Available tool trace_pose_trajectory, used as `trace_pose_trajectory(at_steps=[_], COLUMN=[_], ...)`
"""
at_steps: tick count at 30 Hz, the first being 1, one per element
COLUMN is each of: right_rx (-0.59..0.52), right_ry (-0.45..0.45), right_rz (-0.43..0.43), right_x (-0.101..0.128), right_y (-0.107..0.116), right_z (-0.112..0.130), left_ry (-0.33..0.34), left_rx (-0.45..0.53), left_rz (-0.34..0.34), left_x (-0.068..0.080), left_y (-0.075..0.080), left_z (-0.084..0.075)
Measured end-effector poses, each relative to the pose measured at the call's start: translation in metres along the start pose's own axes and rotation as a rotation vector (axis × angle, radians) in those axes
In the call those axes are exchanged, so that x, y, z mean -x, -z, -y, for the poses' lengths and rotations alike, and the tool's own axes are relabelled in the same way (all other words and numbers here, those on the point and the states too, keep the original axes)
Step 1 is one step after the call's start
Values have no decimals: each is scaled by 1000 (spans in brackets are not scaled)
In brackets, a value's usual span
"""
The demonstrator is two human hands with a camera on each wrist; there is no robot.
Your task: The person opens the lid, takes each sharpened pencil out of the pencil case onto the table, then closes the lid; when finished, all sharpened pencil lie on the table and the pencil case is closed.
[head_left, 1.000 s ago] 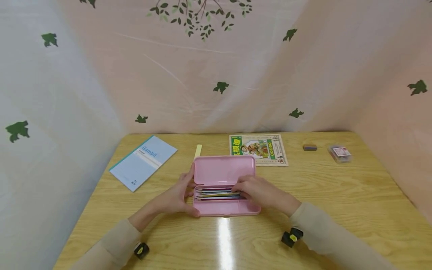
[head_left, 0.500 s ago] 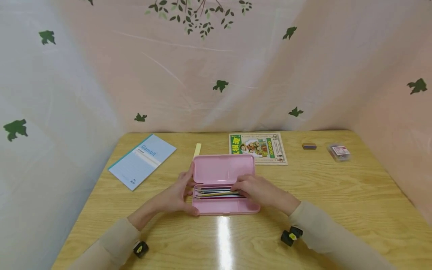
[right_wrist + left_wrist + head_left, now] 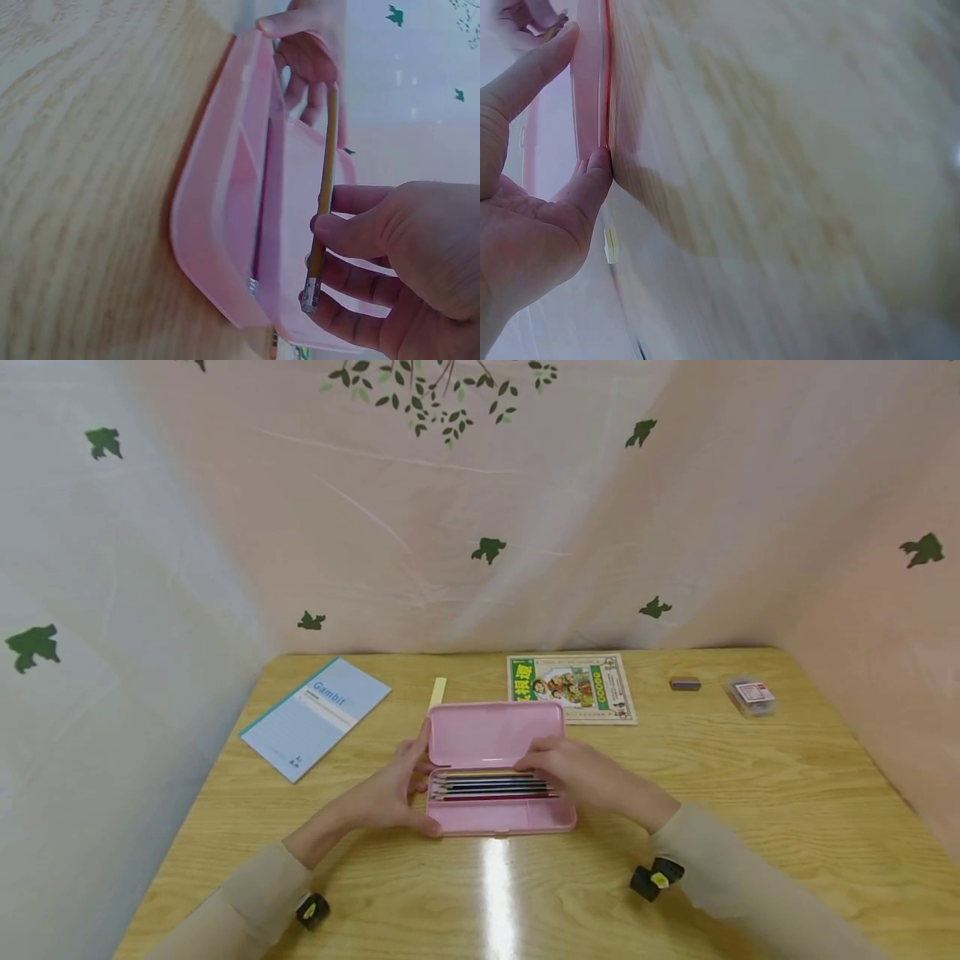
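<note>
The right hand [image 3: 581, 777] pinches a yellow pencil [image 3: 328, 169] over the open pink case [image 3: 480, 817], gripped at its left end by the left hand [image 3: 386, 793] — seemingly an arranging step, pencil height unclear — so the next move calls for level guiding.

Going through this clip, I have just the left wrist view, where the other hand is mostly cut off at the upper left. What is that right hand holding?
Observer: In the right wrist view, the right hand holds a yellow pencil between thumb and fingers.
Operator: Any others like it nearby?
Observer: Yes, the head view shows several more pencils lying side by side in the pink case, in the compartment nearest the open lid.
Operator: And what lies off to the left of the case?
Observer: A pale blue notebook marked "Gambit", lying at an angle, apart from the case.
</note>
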State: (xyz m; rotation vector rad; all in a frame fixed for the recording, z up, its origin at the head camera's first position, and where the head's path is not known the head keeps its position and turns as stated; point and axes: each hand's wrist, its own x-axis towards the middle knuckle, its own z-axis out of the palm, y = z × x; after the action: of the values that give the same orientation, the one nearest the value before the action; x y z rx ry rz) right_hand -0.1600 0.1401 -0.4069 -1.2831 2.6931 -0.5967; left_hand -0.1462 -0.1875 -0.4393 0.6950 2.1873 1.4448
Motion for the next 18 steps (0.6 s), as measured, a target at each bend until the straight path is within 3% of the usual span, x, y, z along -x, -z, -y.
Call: trace_pose_trajectory(at_steps=[5,18], right_rx=[-27,-6], right_ry=[43,13], right_rz=[-63,-187], right_x=[11,49], right_y=[16,41], right_z=[-10,-49], left_ry=[14,38], left_rx=[-14,-30], left_rz=[4,13], left_x=[-1,-2], left_y=[0,1], left_z=[0,1])
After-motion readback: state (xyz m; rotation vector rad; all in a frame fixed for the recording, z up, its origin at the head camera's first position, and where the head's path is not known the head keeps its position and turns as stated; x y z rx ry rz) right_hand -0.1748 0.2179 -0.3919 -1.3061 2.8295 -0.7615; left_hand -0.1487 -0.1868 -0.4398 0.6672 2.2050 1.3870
